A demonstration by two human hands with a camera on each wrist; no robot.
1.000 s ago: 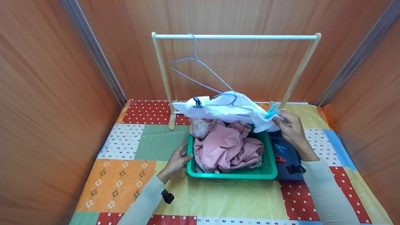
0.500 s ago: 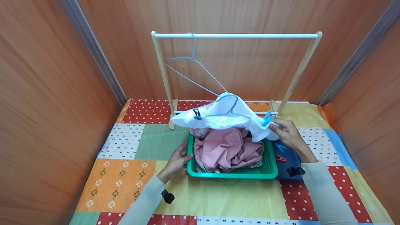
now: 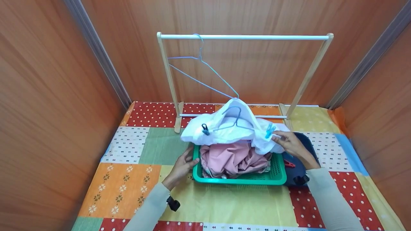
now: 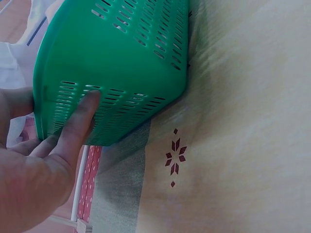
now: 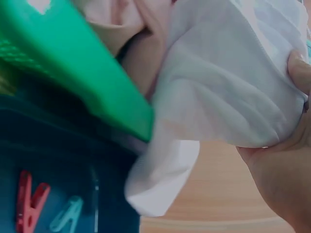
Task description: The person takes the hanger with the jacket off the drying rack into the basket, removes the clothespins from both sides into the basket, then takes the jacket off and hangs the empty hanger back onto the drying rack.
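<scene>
My left hand (image 3: 183,166) grips the left rim of a green plastic basket (image 3: 239,181); in the left wrist view a finger presses its slotted outer wall. Inside lies crumpled pink cloth (image 3: 226,158). My right hand (image 3: 290,146) pinches the edge of a white garment (image 3: 237,138) beside a light blue clothespin (image 3: 269,131). A black clothespin (image 3: 205,129) is clipped at the garment's other side. A blue wire hanger (image 3: 237,120) shows at the garment, partly hidden by cloth. The garment's top touches the lower corner of another hanger (image 3: 218,74), which hangs tilted from the rack.
A wooden rack with a white rod (image 3: 247,37) stands at the back. Right of the basket, a dark blue tray (image 3: 295,179) holds a red clothespin (image 3: 289,163) and a light blue clip (image 5: 67,213). Patterned cloth (image 3: 128,189) covers the table, and wood panels enclose it.
My right hand has moved down and slightly left, and the white garment has sunk nearer the basket. The hanger on the rod has swung a little. My left hand has stayed on the rim.
</scene>
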